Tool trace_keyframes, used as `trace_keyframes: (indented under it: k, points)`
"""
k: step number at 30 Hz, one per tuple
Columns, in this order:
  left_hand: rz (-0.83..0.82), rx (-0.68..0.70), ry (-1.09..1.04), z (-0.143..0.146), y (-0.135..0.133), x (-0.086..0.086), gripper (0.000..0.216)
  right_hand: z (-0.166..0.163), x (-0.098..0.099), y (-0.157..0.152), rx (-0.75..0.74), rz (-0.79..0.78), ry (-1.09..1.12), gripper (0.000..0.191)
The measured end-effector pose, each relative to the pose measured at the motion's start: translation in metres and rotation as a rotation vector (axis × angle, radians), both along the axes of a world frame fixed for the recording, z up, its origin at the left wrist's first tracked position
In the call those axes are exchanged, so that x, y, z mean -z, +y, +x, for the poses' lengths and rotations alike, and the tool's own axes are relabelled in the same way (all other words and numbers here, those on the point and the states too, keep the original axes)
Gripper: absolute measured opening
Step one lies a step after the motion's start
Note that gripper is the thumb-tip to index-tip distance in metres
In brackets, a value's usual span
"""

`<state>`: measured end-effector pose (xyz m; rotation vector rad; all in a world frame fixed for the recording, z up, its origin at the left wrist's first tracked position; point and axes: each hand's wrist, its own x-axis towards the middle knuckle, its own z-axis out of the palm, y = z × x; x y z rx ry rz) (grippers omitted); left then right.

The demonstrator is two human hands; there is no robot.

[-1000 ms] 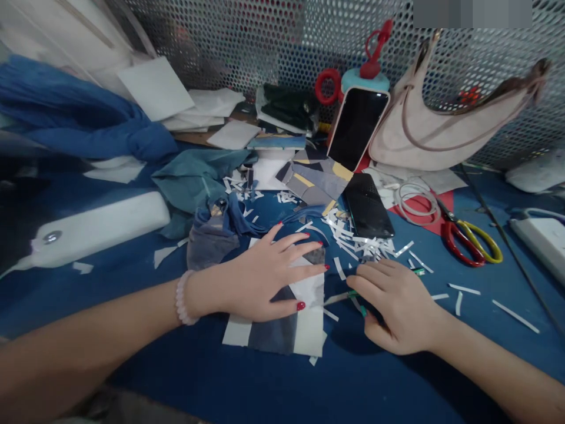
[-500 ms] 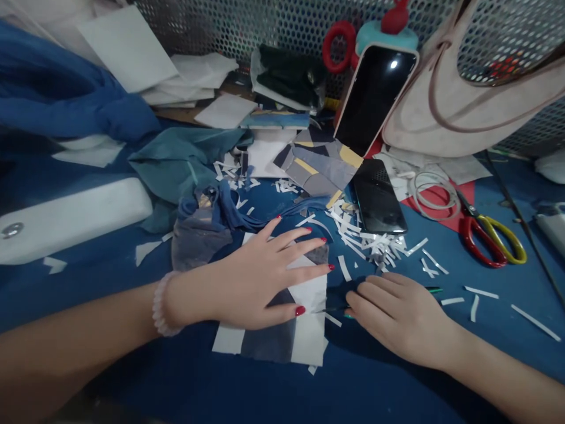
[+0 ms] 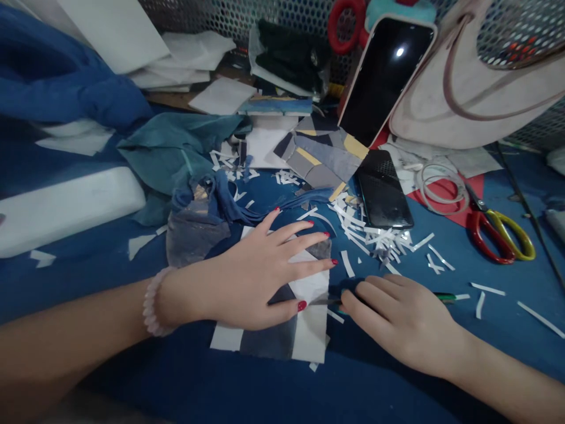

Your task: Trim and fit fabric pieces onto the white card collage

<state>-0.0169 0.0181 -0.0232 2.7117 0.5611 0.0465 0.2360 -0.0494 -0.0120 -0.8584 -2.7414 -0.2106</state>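
My left hand (image 3: 251, 277) lies flat with fingers spread on a white paper sheet (image 3: 309, 341) that carries a dark grey-blue panel (image 3: 268, 341). A beaded bracelet circles that wrist. Just right of the sheet, my right hand (image 3: 397, 321) is closed around a slim tool with a green handle (image 3: 444, 297). Its thin metal blade (image 3: 324, 302) points left over the sheet's right edge, close to my left thumb. The fingers hide most of the tool, so its exact kind is unclear. Behind my left hand sits a crumpled blue-grey cloth (image 3: 198, 224).
White paper strips (image 3: 388, 241) are scattered beyond my right hand. Red-and-yellow scissors (image 3: 497, 232) lie at right beside a coiled cord (image 3: 441, 188). A dark phone (image 3: 384, 188) lies flat; another phone (image 3: 388, 76) leans upright behind. A white block (image 3: 70, 206) sits at left.
The view has tilted slightly downward. The blade shows more clearly across the sheet's right edge, and more of the green handle is visible behind my right hand. My left hand stays flat on the sheet.
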Motion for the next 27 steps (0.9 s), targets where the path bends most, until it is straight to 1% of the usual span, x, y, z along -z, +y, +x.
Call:
trace_keyframes:
  k: [5, 10, 21, 27]
  points:
    - [-0.013, -0.006, 0.006, 0.0005, -0.0003, -0.0001, 0.058, 0.0002, -0.0013, -0.0001, -0.029, 0.014, -0.008, 0.027]
    - [-0.022, -0.011, 0.009, 0.0001, 0.0000, -0.0012, 0.057, -0.0001, -0.0025, 0.0001, -0.021, -0.011, 0.002, 0.028]
    - [-0.015, -0.004, -0.001, 0.0012, -0.0006, -0.0005, 0.059, 0.0016, 0.0015, 0.0037, -0.034, -0.064, 0.044, 0.031]
    - [-0.012, 0.000, 0.004, 0.0008, 0.0004, -0.0018, 0.060, 0.0018, 0.0021, 0.0033, -0.039, -0.062, 0.037, 0.028]
